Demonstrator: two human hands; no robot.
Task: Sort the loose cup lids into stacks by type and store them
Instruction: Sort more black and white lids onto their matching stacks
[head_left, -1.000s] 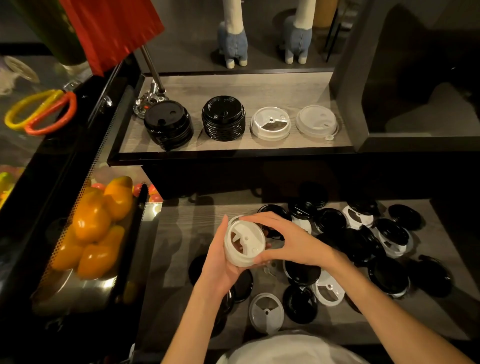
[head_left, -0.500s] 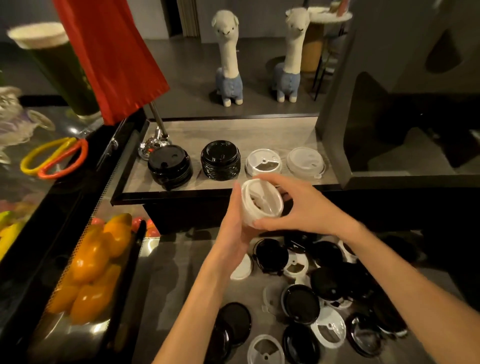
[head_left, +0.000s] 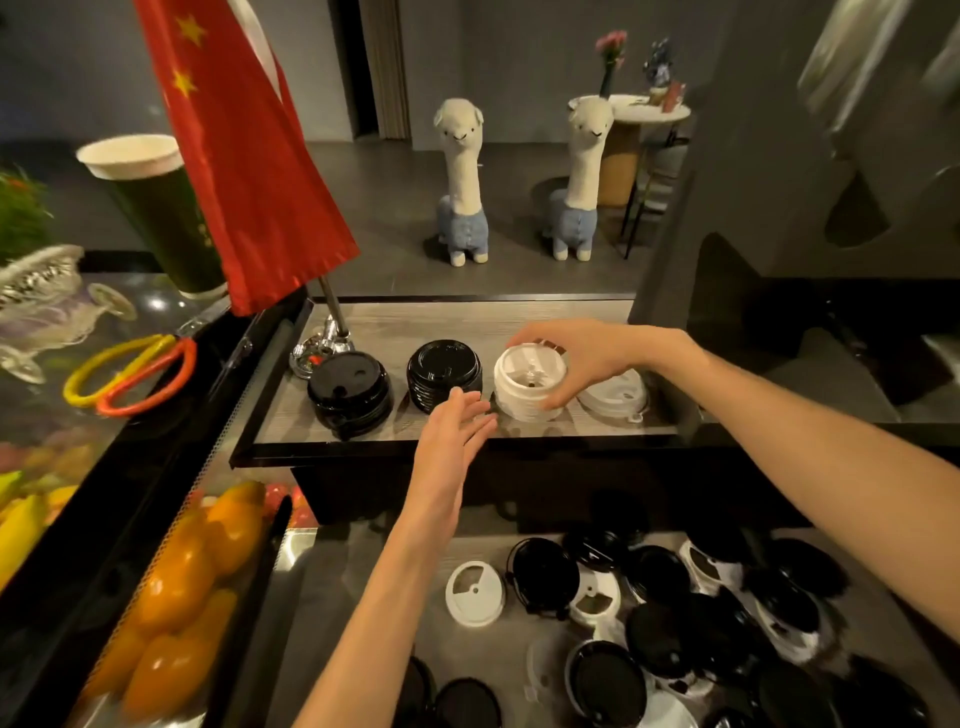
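Head view: we look down on a grey wood-grain worktop (head_left: 363, 561) whose near right part is strewn with a pile of loose lids (head_left: 691, 613), black and white mixed, some overlapping. Above it sits a raised shelf (head_left: 291, 415) with a dark rim, and along its front stand four sorted stacks in a row. To the left, a metal bin of orange peppers (head_left: 182, 587) lies beside the worktop, and a red flag (head_left: 244, 156) on a chrome pole hangs over the shelf's left end, next to a tall dark green cup (head_left: 161, 213). Two plush alpacas (head_left: 462, 182) stand on the floor beyond the shelf.

From left to right the row reads: a black stack with sip holes (head_left: 349, 392), a second black stack (head_left: 444, 375), a white stack (head_left: 530, 384) and a low pile of pale domed lids (head_left: 615, 395) at the far right, partly hidden behind our right wrist.

Our right hand (head_left: 582, 353) reaches over the shelf and grips the white stack from above, thumb at the near side and fingers curled round the far rim; the stack stands on the shelf. Our left hand (head_left: 452, 436) hovers open at the shelf's front edge, fingers straight and together, their tips just beside the base of the second black stack and holding nothing. A single white lid (head_left: 475, 594) lies apart at the left edge of the pile. Yellow and orange scissor handles (head_left: 130, 374) rest on the glass at far left.
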